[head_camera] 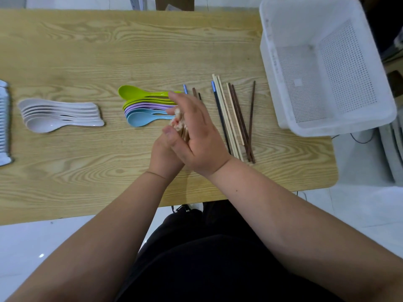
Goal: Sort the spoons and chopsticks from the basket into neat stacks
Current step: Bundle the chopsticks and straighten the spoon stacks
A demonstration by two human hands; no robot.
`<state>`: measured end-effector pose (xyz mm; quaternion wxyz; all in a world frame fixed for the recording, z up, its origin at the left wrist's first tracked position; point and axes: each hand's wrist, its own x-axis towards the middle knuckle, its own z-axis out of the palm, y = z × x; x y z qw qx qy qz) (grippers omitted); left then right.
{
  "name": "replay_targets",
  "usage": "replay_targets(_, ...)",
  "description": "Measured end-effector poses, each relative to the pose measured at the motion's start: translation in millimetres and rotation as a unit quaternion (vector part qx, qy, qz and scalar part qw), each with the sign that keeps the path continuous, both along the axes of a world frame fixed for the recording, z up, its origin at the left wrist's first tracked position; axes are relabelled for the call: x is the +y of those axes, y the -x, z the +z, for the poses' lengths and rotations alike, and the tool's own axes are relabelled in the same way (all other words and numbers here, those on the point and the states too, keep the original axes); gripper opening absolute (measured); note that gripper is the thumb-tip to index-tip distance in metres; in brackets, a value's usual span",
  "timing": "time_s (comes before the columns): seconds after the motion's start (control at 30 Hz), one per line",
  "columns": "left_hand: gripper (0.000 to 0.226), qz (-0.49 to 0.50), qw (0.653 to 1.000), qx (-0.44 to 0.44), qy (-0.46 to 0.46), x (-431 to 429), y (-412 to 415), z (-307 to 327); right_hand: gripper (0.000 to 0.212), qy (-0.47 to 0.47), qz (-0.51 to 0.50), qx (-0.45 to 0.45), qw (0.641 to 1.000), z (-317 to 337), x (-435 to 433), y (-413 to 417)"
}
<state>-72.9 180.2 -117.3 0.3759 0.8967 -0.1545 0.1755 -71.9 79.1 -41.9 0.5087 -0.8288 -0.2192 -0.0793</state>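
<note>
Head view: chopstick bundle (185,134) between left hand (164,152) and right hand (200,136).

Held chopsticks (185,89): only the far tips show past the right hand (196,131); count untellable.
Left hand (163,153): fingers (177,118) blurred, largely behind the right.
Coloured spoons (139,105): handle ends covered.
Ribbed white object (4,118): cut by the frame's left edge, unidentifiable.
Basket (265,51): far side cropped at top.
</note>
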Motion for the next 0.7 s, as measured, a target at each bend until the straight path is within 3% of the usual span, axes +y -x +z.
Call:
replay_targets(0.07,0.039,0.012,0.998,0.065,-0.025,0,-4,3,0.06,0.005,0.019,0.025,0.999,2,-6,-5)
replay_targets(0.13,0.039,0.038,0.982,0.186,0.013,3,0,1,0.073,0.011,0.038,0.067,0.997,5,-18,-10)
replay_targets(0.23,0.029,0.123,0.918,0.335,0.173,8,6,3,0.06,0.026,-0.033,0.145,0.989,-6,-55,-16)
replay_targets(0.33,0.03,0.146,0.895,0.365,0.212,8,8,4,0.033,0.225,-0.154,0.207,0.94,-36,-107,-27)
replay_targets(0.4,0.033,0.152,0.87,0.406,0.236,4,8,4,0.024,0.317,-0.174,0.257,0.896,-56,-136,-30)
replay_targets(0.57,0.041,0.149,0.768,0.499,0.372,-4,5,-6,0.016,0.36,-0.161,0.319,0.862,-80,-151,-38)
replay_targets(0.7,0.046,0.155,0.736,0.527,0.395,-9,0,-8,0.013,0.418,-0.158,0.316,0.837,-81,-144,-48)
